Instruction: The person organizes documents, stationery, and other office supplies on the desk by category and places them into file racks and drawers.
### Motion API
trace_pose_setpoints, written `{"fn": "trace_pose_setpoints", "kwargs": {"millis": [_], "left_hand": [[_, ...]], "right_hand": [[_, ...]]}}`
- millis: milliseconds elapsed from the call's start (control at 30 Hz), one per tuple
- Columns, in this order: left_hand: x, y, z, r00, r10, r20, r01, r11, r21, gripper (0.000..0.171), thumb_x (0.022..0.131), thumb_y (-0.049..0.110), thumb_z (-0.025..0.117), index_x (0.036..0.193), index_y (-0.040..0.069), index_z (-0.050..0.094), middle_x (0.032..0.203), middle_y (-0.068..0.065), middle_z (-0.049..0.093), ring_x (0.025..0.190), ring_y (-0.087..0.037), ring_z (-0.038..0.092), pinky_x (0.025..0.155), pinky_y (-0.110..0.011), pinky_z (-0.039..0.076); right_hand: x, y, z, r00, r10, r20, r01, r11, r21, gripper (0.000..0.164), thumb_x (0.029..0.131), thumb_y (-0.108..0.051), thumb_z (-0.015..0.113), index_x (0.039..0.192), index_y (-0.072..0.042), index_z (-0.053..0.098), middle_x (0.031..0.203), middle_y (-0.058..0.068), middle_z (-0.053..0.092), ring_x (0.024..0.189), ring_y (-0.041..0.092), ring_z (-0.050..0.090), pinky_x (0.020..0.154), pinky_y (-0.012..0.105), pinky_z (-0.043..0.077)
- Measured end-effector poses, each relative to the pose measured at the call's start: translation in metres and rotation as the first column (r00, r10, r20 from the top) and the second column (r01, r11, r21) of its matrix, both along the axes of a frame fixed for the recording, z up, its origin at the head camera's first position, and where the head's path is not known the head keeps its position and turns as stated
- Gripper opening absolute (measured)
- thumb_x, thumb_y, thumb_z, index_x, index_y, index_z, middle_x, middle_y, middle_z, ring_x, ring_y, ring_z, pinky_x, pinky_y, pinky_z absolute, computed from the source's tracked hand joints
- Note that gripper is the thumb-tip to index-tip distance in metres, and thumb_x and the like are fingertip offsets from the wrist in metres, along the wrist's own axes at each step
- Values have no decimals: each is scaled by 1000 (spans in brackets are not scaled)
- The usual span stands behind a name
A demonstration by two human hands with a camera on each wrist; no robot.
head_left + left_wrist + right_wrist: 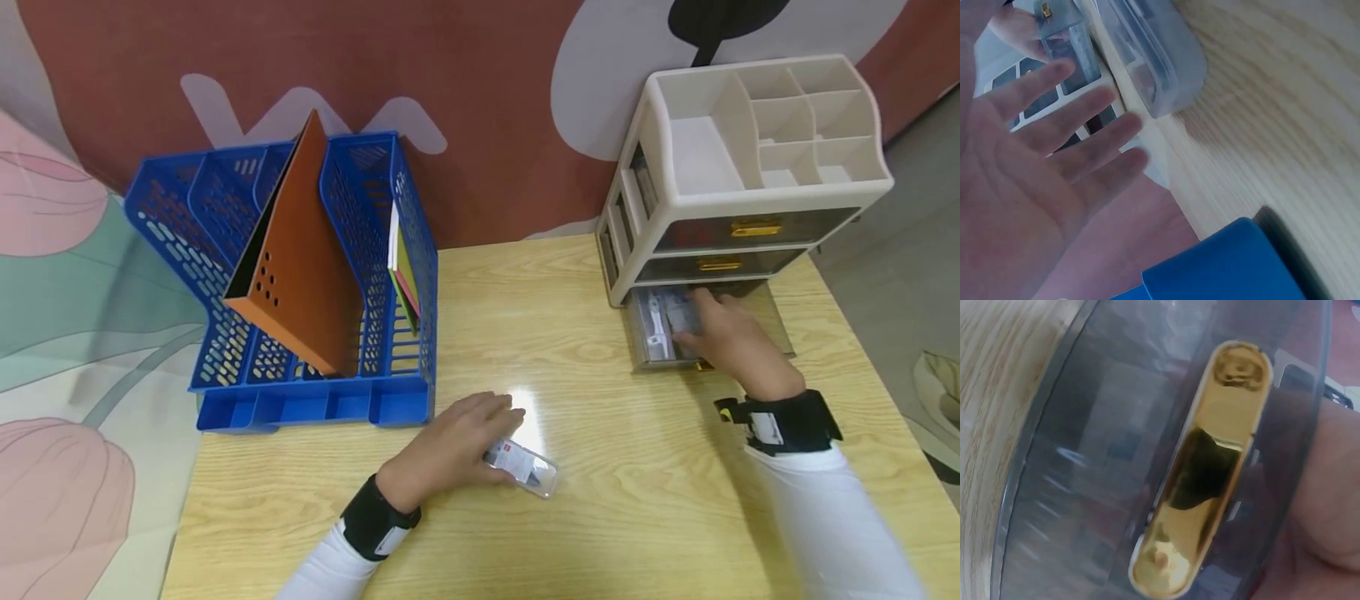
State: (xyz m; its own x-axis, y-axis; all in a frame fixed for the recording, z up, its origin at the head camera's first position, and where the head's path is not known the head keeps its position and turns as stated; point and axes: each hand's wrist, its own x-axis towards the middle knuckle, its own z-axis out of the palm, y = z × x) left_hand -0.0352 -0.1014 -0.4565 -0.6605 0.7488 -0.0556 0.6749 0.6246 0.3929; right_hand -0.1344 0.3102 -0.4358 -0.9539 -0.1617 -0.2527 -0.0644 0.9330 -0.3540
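Note:
On the table lies a small clear plastic case (522,465) with a white label and a dark item inside. My left hand (457,442) is at its left end, overlapping it in the head view. The left wrist view has that hand's fingers straight and spread beside the case (1163,56). My right hand (735,342) reaches into the pulled-out bottom drawer (647,362), thumb and fingers at a clear packet (678,315) next to a white item (657,325). Its fingertips are partly hidden; I cannot tell whether they pinch the packet. The drawer's gold handle (1204,469) fills the right wrist view.
The drawer belongs to a white organizer (772,200) with compartments on top, standing at the back right. At left is a blue file rack (311,404) with an orange folder (307,267) and thin booklets (405,271). A patterned cloth (502,125) hangs behind.

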Motion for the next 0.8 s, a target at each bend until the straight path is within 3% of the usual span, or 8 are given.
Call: {"fn": "trace_pose_setpoints", "kwargs": {"millis": [133,333,467,567,800], "left_hand": [[4,0,0,999,-6,31,8,998,-58,78,74,42,92,141,16,61,142,-10,62,134,-29,56,114,-45,47],[9,0,-1,999,-8,-40,4,995,-102,49,84,19,86,129,18,68,136,-8,65,125,-26,59,107,-40,52],[11,1,-3,995,0,-96,-12,991,-132,29,91,13,77,119,19,71,119,-5,67,108,-22,60,91,-34,55],[12,1,-4,991,-4,-134,-16,988,-151,24,91,9,75,112,19,71,107,-2,63,96,-20,57,80,-31,53],[10,-3,-7,990,5,-142,-22,993,-116,23,94,8,72,115,16,68,109,-2,61,96,-19,53,82,-30,52]], "right_hand": [[-2,0,0,1000,-8,28,8,1000,-5,74,97,-22,72,145,15,30,132,50,41,122,67,41,96,77,41],[-1,-1,0,998,-2,57,3,1000,-15,74,98,-22,69,147,16,28,137,52,37,128,68,35,103,78,36],[-2,-4,1,998,-4,68,6,1000,-23,80,99,-22,68,154,13,21,143,51,33,131,67,33,106,77,34],[2,-6,4,997,-9,73,11,1000,-19,83,101,-24,65,158,12,16,146,51,30,134,67,31,108,78,32],[23,-17,20,1000,-22,-17,23,999,43,68,102,-26,64,146,15,34,138,48,39,123,66,43,96,77,42]]}}
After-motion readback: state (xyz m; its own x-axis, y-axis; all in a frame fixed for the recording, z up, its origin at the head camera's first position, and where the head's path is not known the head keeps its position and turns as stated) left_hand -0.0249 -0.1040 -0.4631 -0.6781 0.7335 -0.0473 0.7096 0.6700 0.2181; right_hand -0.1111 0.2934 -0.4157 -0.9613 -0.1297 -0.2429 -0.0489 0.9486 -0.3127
